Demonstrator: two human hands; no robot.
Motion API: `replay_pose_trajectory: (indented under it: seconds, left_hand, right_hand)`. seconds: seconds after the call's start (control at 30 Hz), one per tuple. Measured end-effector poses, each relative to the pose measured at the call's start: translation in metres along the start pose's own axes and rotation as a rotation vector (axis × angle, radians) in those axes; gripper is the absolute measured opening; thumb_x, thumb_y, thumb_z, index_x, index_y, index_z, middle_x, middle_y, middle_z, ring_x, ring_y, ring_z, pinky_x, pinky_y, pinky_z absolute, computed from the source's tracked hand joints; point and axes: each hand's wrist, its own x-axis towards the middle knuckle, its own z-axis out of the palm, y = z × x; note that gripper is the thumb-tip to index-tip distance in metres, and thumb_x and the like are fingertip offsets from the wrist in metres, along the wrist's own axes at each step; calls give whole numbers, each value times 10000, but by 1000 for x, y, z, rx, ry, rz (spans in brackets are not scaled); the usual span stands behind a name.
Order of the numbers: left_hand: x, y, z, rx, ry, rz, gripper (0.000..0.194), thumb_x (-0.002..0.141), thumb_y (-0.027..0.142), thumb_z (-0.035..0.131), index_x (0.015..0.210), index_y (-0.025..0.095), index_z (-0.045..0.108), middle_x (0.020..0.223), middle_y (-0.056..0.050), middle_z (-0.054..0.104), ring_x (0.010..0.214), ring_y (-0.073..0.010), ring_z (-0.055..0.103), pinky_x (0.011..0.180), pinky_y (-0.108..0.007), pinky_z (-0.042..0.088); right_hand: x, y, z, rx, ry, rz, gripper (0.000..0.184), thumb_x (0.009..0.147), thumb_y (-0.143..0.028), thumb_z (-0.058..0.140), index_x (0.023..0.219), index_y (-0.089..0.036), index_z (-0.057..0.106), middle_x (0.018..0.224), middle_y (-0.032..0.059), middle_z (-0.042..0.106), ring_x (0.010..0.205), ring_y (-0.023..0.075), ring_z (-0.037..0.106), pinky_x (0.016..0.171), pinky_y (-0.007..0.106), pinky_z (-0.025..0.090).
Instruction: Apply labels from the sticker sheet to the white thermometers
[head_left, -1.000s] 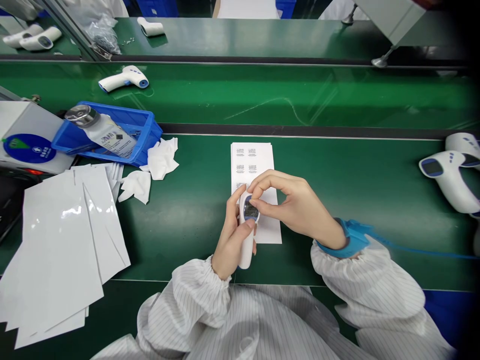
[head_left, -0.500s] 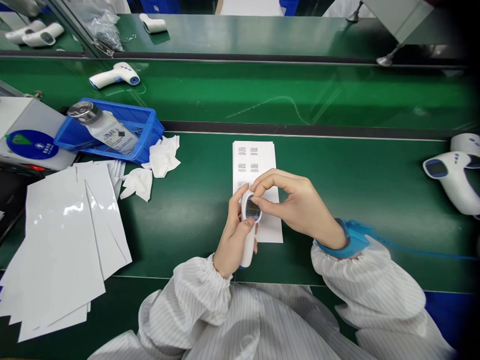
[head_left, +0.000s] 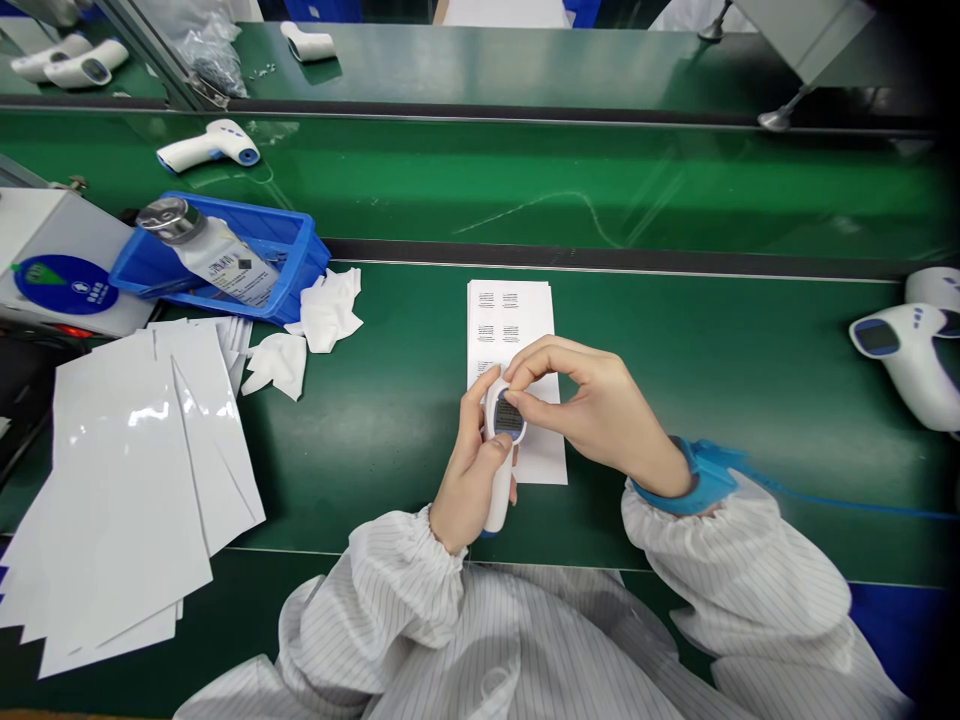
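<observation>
My left hand (head_left: pixel 474 470) is wrapped round the handle of a white infrared thermometer (head_left: pixel 498 495), held upright with its screen (head_left: pixel 509 414) facing me. Dark lines of text or digits show on that screen, too small to read. The thumb and forefinger of my right hand (head_left: pixel 570 395) are pinched together at the screen's upper edge; whatever may be between them is hidden. Beneath both hands lies a stack of white printed sheets (head_left: pixel 512 305) with small text blocks. A blue wrist strap (head_left: pixel 701 478) circles my right wrist.
To the left are loose white sheets (head_left: pixel 127 480), crumpled white wipes (head_left: pixel 330 310) and a blue bin (head_left: pixel 296 265) holding a bottle (head_left: pixel 225 262). Another thermometer (head_left: pixel 210 146) lies on the green conveyor belt (head_left: pixel 450 180). More thermometers (head_left: pixel 911 350) rest at the right edge.
The thermometer on the conveyor has shifted left. My hands keep the same grip on the held thermometer, with hardly any movement.
</observation>
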Motion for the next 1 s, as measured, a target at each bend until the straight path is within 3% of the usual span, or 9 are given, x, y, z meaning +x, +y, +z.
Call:
replay_pose_trajectory:
  seconds: [0.23, 0.4, 0.57, 0.77, 0.9, 1.0]
  left_hand:
    - [1, 1, 1, -50, 7, 28, 536, 890, 302, 480, 1399, 334, 315, 824, 11, 514, 560, -113, 516, 451, -229, 507]
    - [5, 6, 8, -68, 105, 16, 339, 938, 461, 474, 1239, 312, 428, 1046, -36, 525, 759, -144, 570, 494, -210, 538]
    - [2, 16, 13, -14, 203, 80, 253, 955, 444, 461, 1177, 323, 462, 1060, -24, 561, 870, -176, 581, 583, -237, 556]
    - [-7, 25, 16, 63, 230, 210, 209, 966, 389, 464, 1170, 345, 462, 1060, -1, 549, 912, -162, 560, 778, -304, 536]
    - [-10, 25, 17, 124, 245, 293, 216, 975, 335, 458, 1191, 346, 455, 1113, 7, 534, 929, -144, 545, 821, -286, 496]
    - [-10, 25, 17, 146, 255, 313, 228, 975, 324, 460, 1202, 337, 442, 1118, 3, 540, 924, -145, 555, 800, -275, 486]
  right_hand:
    - [0, 4, 2, 15, -19, 135, 80, 815, -151, 649, 793, -215, 606, 859, -7, 686, 836, 165, 654, 807, 327, 522]
    - [0, 2, 4, 40, -4, 177, 48, 833, -218, 673, 801, -212, 638, 878, -5, 704, 841, 168, 658, 818, 326, 515]
    - [-7, -7, -2, 134, 44, 236, 170, 941, -294, 566, 852, -214, 688, 898, 13, 723, 831, 163, 667, 754, 294, 529]
    - [-16, -16, 1, 106, 123, 143, 57, 833, -228, 710, 815, -231, 656, 970, 24, 661, 936, 188, 641, 748, 297, 535]
    - [-19, -28, 3, -53, 164, 62, 138, 817, -167, 700, 726, -237, 623, 875, 15, 653, 830, 177, 640, 691, 298, 534]
    - [-25, -36, 4, -119, 138, 87, 123, 858, -209, 664, 770, -244, 586, 779, -8, 672, 705, 153, 654, 632, 278, 542]
